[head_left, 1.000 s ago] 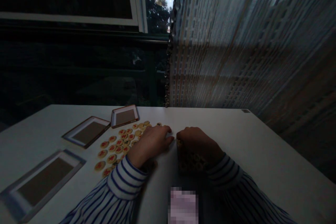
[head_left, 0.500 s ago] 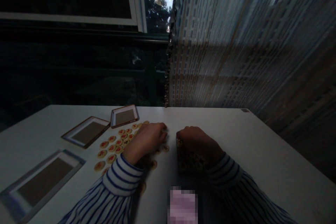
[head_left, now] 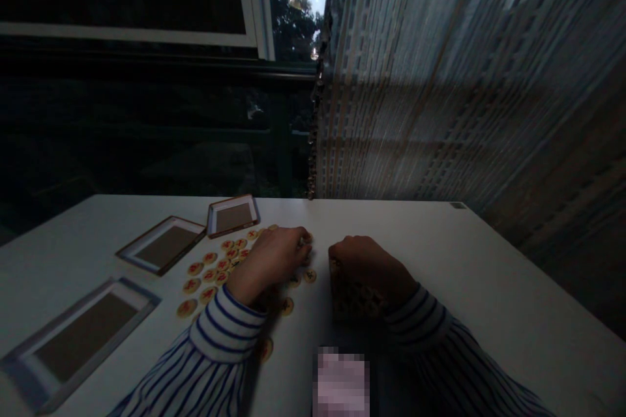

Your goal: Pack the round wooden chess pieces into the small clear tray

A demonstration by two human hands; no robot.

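Observation:
Several round xiangqi pieces (head_left: 208, 294) with red or black characters lie spread on the white table (head_left: 415, 365). Over their right side is my left hand (head_left: 280, 254), fingers curled, with one piece (head_left: 308, 238) showing at the fingertips. Single pieces (head_left: 310, 275) lie just right of and below that hand. My right hand (head_left: 364, 260) is closed at the far rim of a dark open box (head_left: 337, 303) that holds several more pieces. Its fingertips are hidden, and the box's inside is in deep shadow.
At the left, three shallow framed trays or lids lie flat: a near one (head_left: 83, 345), a middle one (head_left: 163, 244) and a far one (head_left: 232, 215). A striped string curtain (head_left: 415, 78) hangs behind the table. A small label (head_left: 458, 206) marks the far right corner.
A piece has come into sight at my left fingertips, and that hand has shifted very slightly. The right hand and the box stay where they were.

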